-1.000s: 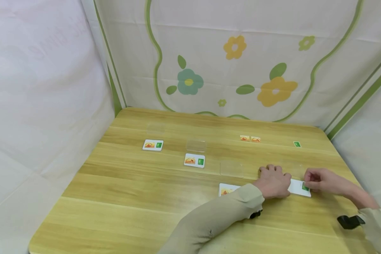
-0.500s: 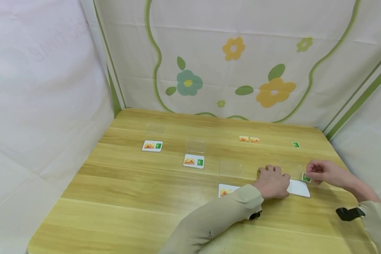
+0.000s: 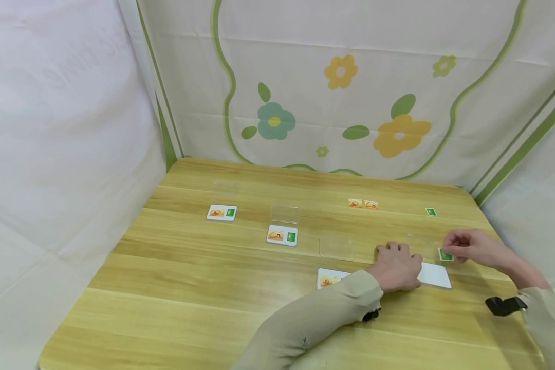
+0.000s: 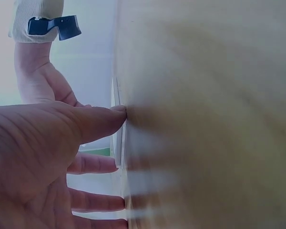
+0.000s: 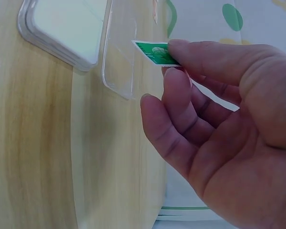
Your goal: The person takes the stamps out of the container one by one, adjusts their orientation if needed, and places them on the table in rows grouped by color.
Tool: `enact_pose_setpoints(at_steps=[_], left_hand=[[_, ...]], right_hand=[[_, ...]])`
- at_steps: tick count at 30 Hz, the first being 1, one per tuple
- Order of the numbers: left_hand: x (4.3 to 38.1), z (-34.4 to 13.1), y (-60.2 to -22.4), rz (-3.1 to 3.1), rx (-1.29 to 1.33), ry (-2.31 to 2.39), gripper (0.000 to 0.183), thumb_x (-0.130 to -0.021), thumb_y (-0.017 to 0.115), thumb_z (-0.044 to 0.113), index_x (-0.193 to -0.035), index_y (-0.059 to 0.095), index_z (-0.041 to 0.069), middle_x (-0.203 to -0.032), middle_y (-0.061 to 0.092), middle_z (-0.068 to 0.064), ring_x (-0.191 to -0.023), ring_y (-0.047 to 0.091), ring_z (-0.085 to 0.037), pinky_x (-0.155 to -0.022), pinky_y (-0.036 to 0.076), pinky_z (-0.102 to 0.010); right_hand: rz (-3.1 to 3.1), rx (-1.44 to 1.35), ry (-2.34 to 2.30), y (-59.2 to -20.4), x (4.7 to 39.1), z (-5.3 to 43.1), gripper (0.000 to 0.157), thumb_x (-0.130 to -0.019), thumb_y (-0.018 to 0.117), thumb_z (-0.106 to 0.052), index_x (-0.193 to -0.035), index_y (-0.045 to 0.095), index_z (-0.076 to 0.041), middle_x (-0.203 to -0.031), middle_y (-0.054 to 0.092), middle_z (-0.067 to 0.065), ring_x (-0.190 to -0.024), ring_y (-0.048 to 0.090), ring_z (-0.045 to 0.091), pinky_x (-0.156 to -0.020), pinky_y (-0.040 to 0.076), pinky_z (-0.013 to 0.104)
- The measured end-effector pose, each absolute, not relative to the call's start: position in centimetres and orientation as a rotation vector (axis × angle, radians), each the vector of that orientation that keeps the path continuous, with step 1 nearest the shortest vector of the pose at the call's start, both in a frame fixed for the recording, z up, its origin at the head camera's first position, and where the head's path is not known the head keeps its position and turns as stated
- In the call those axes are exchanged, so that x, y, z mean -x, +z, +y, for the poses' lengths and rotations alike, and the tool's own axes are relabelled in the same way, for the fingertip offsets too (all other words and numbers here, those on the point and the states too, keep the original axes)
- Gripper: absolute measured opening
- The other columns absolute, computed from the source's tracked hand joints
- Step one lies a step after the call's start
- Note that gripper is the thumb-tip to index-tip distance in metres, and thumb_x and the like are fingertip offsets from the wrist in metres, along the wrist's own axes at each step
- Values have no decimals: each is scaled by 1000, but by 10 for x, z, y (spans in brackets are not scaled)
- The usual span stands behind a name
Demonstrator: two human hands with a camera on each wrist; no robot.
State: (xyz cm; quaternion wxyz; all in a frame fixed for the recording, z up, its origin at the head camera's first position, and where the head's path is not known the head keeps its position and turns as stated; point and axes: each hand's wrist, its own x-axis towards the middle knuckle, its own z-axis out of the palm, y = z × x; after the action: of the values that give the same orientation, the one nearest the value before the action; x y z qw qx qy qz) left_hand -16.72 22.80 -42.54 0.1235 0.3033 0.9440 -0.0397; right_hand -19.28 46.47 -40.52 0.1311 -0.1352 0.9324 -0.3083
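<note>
My right hand (image 3: 478, 249) pinches a small green sticker (image 5: 157, 52) with a white border between thumb and index finger. In the head view the sticker is just beyond the right end of a shallow box (image 3: 435, 275) with a white face. My left hand (image 3: 398, 265) covers that box's left part and holds it down on the table, its thumb (image 4: 105, 119) against one edge and its fingers along the opposite side. Beyond the box lies a clear plastic lid (image 5: 119, 52). The left hand hides much of the box in the head view.
Three white-faced boxes bearing orange and green stickers stand in a diagonal: one far left (image 3: 221, 213), one mid-table (image 3: 282, 235), one (image 3: 328, 278) partly behind the left sleeve. Clear lids (image 3: 285, 214) lie behind them. Two orange stickers (image 3: 363, 204) and another green sticker (image 3: 431, 211) lie farther back.
The right hand has lifted the green sticker off the right end of the white face and moved it slightly away toward the back. The left hand has stayed in place.
</note>
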Motion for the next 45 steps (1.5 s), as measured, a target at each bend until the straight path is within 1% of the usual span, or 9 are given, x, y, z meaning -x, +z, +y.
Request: enact_pose_setpoints(at_steps=[9, 16, 21, 28, 33, 36, 45], left_hand=[[168, 229, -426, 2747, -866, -128, 50, -92, 49, 64, -138, 41, 46, -149, 38, 10, -139, 35, -18, -105, 41, -45], [169, 232, -427, 2725, -859, -144, 52, -92, 48, 65, -141, 38, 48, -150, 36, 11, -140, 34, -18, -106, 40, -45], [170, 234, -427, 2709, -841, -163, 52, -92, 47, 66, -140, 37, 49, -151, 35, 12, -140, 33, -18, -106, 40, -45], [172, 234, -426, 2717, -852, -171, 54, -92, 47, 66, -142, 36, 48, -150, 36, 11, -140, 34, -18, -105, 41, -46], [172, 234, -427, 2724, -847, -151, 53, -92, 48, 66, -140, 38, 48, -149, 37, 11, -139, 35, -18, -105, 41, -46], [172, 234, -428, 2723, -858, -142, 53, -92, 49, 65, -140, 38, 47, -149, 37, 11, -139, 35, -18, -105, 41, -46], [171, 235, -428, 2725, -875, -136, 53, -92, 49, 65, -140, 39, 46, -148, 38, 10, -139, 35, -19, -104, 41, -47]], right_hand=[[2751, 334, -870, -402, 200, 472, 15, -97, 62, -19, -98, 65, -5, -79, 66, 2, -66, 62, 16, -61, 54, 29], [2758, 334, -843, -399, 212, 469, 16, -97, 62, -21, -97, 65, -5, -75, 64, 1, -63, 58, 11, -60, 53, 27], [2745, 320, -814, -396, 223, 469, 20, -97, 62, -24, -99, 66, -4, -75, 63, 2, -64, 58, 9, -59, 53, 28], [2766, 262, -798, -389, 237, 475, 21, -97, 62, -24, -100, 67, -3, -74, 64, 6, -61, 58, 12, -58, 52, 30], [2770, 214, -759, -386, 248, 480, 29, -98, 60, -27, -107, 66, 0, -78, 66, 6, -66, 61, 13, -63, 55, 29], [2745, 185, -756, -387, 252, 483, 32, -99, 60, -27, -110, 65, 3, -81, 66, 6, -68, 61, 13, -66, 56, 30], [2726, 140, -789, -389, 267, 488, 36, -98, 61, -28, -112, 64, 5, -83, 67, 8, -72, 63, 16, -67, 57, 32]])
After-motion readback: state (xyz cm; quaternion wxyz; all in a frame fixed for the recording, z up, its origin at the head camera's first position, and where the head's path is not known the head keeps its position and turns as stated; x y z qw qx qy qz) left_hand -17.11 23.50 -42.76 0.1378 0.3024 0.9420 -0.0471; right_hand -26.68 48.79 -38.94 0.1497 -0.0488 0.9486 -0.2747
